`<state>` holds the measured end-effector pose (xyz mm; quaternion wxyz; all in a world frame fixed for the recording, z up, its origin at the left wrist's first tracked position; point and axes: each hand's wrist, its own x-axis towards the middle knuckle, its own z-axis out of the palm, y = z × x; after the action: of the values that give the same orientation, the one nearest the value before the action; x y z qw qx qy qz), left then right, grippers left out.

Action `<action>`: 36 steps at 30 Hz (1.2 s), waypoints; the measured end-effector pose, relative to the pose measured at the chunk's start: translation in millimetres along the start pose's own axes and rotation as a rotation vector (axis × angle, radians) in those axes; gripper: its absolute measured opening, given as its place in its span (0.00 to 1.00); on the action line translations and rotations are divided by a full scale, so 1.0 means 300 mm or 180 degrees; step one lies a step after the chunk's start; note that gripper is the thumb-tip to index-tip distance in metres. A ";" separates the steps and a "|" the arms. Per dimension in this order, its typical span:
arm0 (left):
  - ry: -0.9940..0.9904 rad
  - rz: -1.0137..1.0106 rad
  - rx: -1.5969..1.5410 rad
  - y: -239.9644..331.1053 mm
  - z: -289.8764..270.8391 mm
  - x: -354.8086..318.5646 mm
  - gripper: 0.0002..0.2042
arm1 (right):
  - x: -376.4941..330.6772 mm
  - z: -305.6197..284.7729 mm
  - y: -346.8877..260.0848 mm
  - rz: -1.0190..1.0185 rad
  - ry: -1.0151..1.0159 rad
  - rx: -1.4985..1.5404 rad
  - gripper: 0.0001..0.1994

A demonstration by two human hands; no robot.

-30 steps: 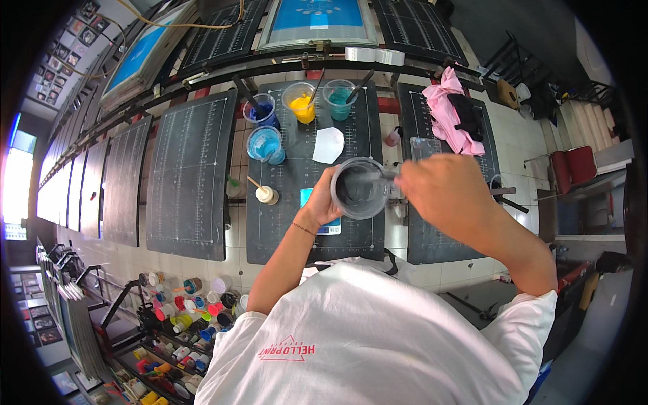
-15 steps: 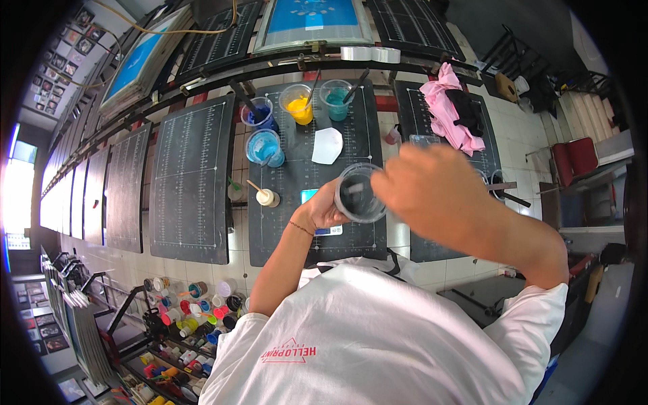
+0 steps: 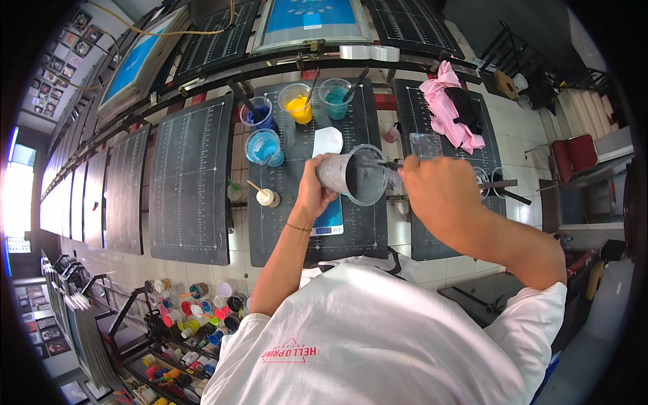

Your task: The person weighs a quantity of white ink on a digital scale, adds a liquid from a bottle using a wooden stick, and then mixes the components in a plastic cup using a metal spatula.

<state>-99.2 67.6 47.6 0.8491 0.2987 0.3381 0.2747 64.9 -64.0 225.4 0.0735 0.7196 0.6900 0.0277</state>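
My left hand (image 3: 312,190) is wrapped round a clear plastic cup (image 3: 332,173) smeared grey inside. The cup lies tilted, its mouth turned to the right. In my right fist (image 3: 439,179) is a thin dark stirring stick (image 3: 390,165), its end at the cup's mouth; its exact tip is hard to make out. Under the cup, partly hidden, a digital scale (image 3: 329,219) with a blue top rests on the black board (image 3: 283,233). Beyond it sits a white rounded piece (image 3: 328,140), perhaps paper.
Cups of dark blue (image 3: 258,115), yellow (image 3: 297,106), teal (image 3: 335,99) and light blue ink (image 3: 264,148) stand at the board's far side. A small white jar (image 3: 268,198) holds a wooden stick. Pink cloth (image 3: 445,111) lies on the right board. Several ink tubs (image 3: 196,310) crowd the lower left.
The cup has tipped from mouth-up to lying sideways and uncovered more of the scale. My right hand has drawn slightly right and lower, and the stick now shows.
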 end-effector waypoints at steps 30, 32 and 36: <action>-0.0908 -0.0760 -0.1251 -0.086 -0.058 0.024 0.26 | 0.003 -0.071 0.053 -0.0897 0.0003 0.0353 0.12; -0.1045 -0.1180 -0.1152 -0.075 -0.051 0.025 0.27 | 0.014 -0.085 0.056 -0.1230 0.0552 0.0192 0.09; -0.1420 -0.1283 -0.0879 -0.035 -0.031 0.016 0.26 | 0.015 -0.032 0.032 -0.0561 0.0420 -0.0216 0.09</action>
<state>-100.1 66.7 32.7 0.9720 0.1606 0.1557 0.0722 73.3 -59.2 235.9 0.0543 0.6499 0.7525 0.0917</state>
